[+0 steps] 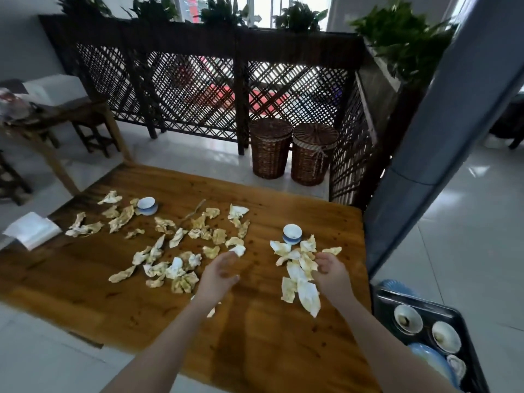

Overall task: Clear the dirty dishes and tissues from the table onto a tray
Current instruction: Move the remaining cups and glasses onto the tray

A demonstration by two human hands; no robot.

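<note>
The wooden table (255, 330) is strewn with stained tissues (181, 268). Beyond it stand two lidded wicker baskets (270, 148), their contents hidden. At my right, off the table, the dark tray (381, 303) holds white bowls (446, 337) and a blue plate (428, 360). Two blue-white cups (292, 234) sit upright on the table. My right hand (330, 272) grips a bunch of tissues (303, 290); my left hand (219, 269) curls its fingers onto a loose tissue (238, 249).

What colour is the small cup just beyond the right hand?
The cup is white with a blue band round its lower part; the head view shows it clearly.
</note>
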